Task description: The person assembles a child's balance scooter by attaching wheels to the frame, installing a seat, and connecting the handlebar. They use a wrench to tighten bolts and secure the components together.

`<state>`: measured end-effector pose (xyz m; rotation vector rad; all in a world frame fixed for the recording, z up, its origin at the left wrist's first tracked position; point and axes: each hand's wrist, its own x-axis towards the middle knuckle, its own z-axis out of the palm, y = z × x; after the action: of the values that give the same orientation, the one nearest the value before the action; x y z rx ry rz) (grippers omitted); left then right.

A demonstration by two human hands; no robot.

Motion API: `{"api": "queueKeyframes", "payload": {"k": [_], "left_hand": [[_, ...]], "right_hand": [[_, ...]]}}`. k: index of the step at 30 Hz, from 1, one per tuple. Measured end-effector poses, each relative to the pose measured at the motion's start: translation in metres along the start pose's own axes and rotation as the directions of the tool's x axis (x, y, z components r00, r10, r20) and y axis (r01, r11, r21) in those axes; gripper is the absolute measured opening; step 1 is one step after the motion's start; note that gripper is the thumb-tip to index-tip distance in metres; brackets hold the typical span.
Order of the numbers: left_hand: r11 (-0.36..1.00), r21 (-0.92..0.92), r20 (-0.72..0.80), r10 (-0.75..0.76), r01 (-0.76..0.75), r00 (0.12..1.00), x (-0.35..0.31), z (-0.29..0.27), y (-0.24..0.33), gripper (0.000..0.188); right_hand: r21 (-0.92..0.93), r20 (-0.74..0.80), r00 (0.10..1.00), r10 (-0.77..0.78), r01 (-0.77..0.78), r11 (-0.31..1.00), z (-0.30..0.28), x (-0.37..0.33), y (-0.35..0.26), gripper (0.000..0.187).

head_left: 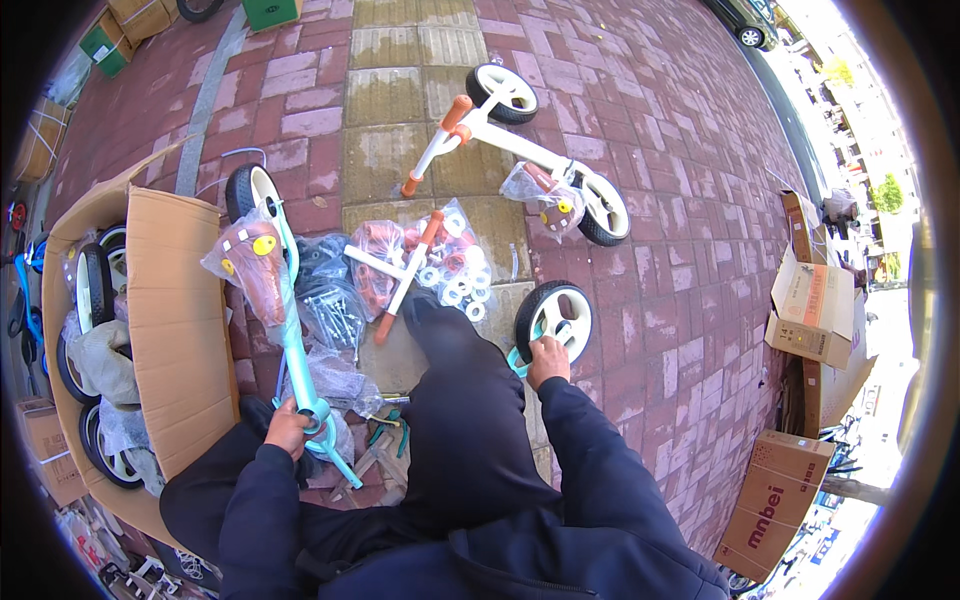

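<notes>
While left grip [288, 430] clasps frame [295, 352] and right grip [548, 363] wheel [564, 327], the carton [180, 330] holds tyres [95, 286].

- Head view: left fisheye of a head-worn pair, facing down and forward.
- Near: left hand [287, 430], right hand [548, 362], dark-trousered knee [465, 400].
- Beyond: brick paving [690, 240], bending toward the rim.

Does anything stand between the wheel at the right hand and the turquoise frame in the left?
Yes: the person's leg lies between the wheel and the turquoise frame; farther forward, a white-and-orange handlebar lies between them too.
</notes>
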<state>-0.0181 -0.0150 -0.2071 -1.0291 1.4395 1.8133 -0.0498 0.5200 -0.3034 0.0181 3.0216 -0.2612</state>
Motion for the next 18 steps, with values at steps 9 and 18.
{"api": "queueKeyframes", "payload": {"k": [9, 18], "left_hand": [[0.975, -0.216, -0.428, -0.142, 0.052, 0.893, 0.053, -0.037, -0.034, 0.026], [0.987, 0.037, -0.682, -0.09, 0.157, 0.726, 0.072, -0.047, -0.037, 0.032]], "right_hand": [[-0.318, 0.254, 0.967, 0.036, 0.049, 0.947, 0.028, -0.023, -0.002, 0.02], [-0.289, 0.075, 0.993, 0.089, -0.063, 0.955, -0.114, 0.075, 0.029, 0.011]]}}
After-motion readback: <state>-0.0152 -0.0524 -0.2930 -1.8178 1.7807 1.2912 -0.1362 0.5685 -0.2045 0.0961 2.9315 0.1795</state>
